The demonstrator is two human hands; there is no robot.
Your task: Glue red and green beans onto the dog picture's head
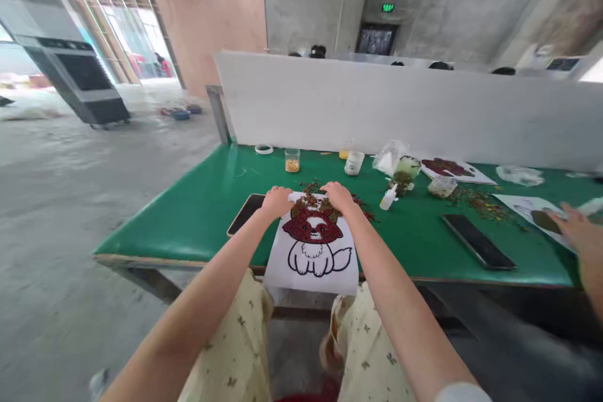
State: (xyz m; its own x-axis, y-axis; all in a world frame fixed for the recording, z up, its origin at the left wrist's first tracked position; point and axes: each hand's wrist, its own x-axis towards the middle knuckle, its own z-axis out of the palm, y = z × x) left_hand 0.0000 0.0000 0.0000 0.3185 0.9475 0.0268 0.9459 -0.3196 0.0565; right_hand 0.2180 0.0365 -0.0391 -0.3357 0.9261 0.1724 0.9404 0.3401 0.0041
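Observation:
A white sheet of paper (277, 264) with a black-outlined cartoon animal lies before me, its lower end reaching past the table's front edge. Dark red bits cover the animal's head and brownish-green bits fill its ears; the body and tail are bare outline. My left hand (277, 200) grips the sheet's top left corner with curled fingers. At the top right corner, my right hand (338, 195) is closed on the sheet too. Loose reddish-brown bits (363, 208) are scattered behind and right of the paper. A phone (245, 215) rests beside my left hand.
On the green table (188, 213) stand a cup of yellow-orange pieces (293, 162), a white cup (353, 163) and a glue bottle (389, 197). Another phone (478, 242) lies to the right. A co-worker's hand (577, 229) touches another picture. A white partition (377, 110) runs behind.

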